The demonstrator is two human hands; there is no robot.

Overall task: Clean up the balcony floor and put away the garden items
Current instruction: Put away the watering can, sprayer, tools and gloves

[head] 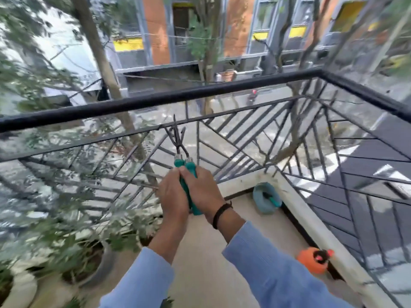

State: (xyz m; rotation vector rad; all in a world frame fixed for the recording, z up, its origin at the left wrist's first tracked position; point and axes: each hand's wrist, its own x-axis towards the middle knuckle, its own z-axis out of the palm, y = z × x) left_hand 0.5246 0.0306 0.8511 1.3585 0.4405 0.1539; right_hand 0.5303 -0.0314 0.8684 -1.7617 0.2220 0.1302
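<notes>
Tool: two green handles (189,174) with dark metal tips, held up close to the railing (155,101) — the tips are at its thin bar.
Left hand (172,196): wrapped round the handles.
Right hand (203,187): wrapped round them too, touching the left.
Floor (204,252): open in the middle — plant pots (104,261) left, orange sprayer (313,260) and blue pot (265,200) by the right edge.

Soft, even daylight fills the scene, with no hard shadows on the pale balcony floor (213,258). Motion blur smears the green leafy foliage (51,196) from 7 to 10 o'clock and the orange-and-grey building facade (235,30) at 12. Wide-angle distortion bows the black metal railing (155,101). The small orange object (311,260) at 4 o'clock is possibly a sprayer, too soft to tell.
</notes>
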